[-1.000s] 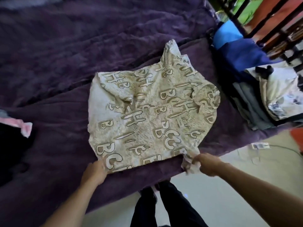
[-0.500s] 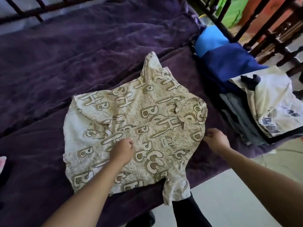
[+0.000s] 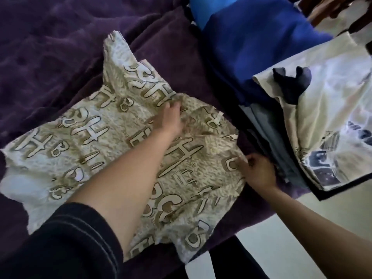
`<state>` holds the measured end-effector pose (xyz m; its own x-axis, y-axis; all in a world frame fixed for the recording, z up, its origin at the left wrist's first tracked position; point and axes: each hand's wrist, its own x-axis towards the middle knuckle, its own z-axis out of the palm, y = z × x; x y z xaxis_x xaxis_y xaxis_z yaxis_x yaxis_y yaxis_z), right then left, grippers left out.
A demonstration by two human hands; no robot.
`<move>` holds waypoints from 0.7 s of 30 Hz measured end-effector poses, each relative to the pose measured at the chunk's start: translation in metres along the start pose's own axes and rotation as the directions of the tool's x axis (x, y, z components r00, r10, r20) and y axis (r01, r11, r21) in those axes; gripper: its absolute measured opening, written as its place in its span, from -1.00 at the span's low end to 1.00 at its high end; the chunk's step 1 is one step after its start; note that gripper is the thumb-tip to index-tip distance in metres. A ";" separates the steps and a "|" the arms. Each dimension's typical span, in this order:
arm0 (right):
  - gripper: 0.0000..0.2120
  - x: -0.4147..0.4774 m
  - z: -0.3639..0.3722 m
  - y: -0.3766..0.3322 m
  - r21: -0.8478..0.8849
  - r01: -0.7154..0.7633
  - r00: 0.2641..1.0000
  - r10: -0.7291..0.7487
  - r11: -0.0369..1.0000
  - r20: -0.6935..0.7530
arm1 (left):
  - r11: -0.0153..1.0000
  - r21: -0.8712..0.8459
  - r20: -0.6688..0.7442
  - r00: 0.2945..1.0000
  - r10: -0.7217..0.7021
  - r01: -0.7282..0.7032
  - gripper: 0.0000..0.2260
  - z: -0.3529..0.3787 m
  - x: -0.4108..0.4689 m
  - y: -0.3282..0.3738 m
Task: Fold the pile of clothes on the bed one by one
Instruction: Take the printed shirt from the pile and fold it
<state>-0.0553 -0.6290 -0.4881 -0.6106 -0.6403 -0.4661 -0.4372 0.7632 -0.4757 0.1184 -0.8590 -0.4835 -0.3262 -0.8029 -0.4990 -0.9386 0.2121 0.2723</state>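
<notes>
A beige shirt printed with large letters lies spread on the purple bedspread. My left hand reaches across it and presses flat on the cloth near the collar, fingers extended. My right hand pinches the shirt's right edge beside the stack of folded clothes. One sleeve of the shirt points away toward the back of the bed.
To the right sits a stack of folded garments: a blue one, grey ones, and a cream printed shirt on top with a small dark item lying on it. The bed's near edge meets a pale floor.
My left hand slid from the shirt's middle up toward the collar. My right hand stayed at the right edge and now pinches it. The view moved closer and rightward.
</notes>
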 end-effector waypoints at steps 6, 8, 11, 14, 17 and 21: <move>-0.76 -0.013 0.003 0.005 0.230 -0.140 0.957 0.072 0.963 0.281 | 0.968 -0.194 -0.288 0.953 0.096 -0.156 -0.67 0.014 -0.067 -0.021; -0.84 -0.018 0.010 0.003 0.316 -0.205 0.951 0.113 0.926 0.288 | 0.966 -0.111 -0.247 0.948 0.199 -0.232 -0.70 0.035 -0.123 -0.033; -0.80 -0.020 0.009 0.009 0.128 -0.231 0.963 0.208 0.965 0.169 | 0.957 -0.002 0.108 0.951 0.288 -0.290 -0.55 0.082 -0.207 -0.052; -0.83 -0.022 0.008 0.008 -0.086 -0.193 0.958 0.207 0.977 0.199 | 0.956 0.078 0.345 0.907 0.240 -0.283 -0.52 0.114 -0.254 -0.073; -0.59 -0.017 0.010 -0.011 0.176 -0.158 0.974 0.124 0.972 0.189 | 0.988 -0.088 0.124 0.982 0.140 -0.130 -0.66 0.093 -0.226 -0.073; -0.42 -0.007 0.016 -0.033 0.475 -0.229 0.969 0.156 0.850 0.189 | 0.975 -0.172 -0.209 0.973 0.101 -0.138 -0.69 0.026 -0.127 -0.051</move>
<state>-0.0263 -0.6506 -0.4809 -0.5351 -0.5182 -0.6672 0.0819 0.7542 -0.6515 0.2049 -0.7536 -0.4555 -0.3880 -0.8763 -0.2856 -0.8512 0.2218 0.4758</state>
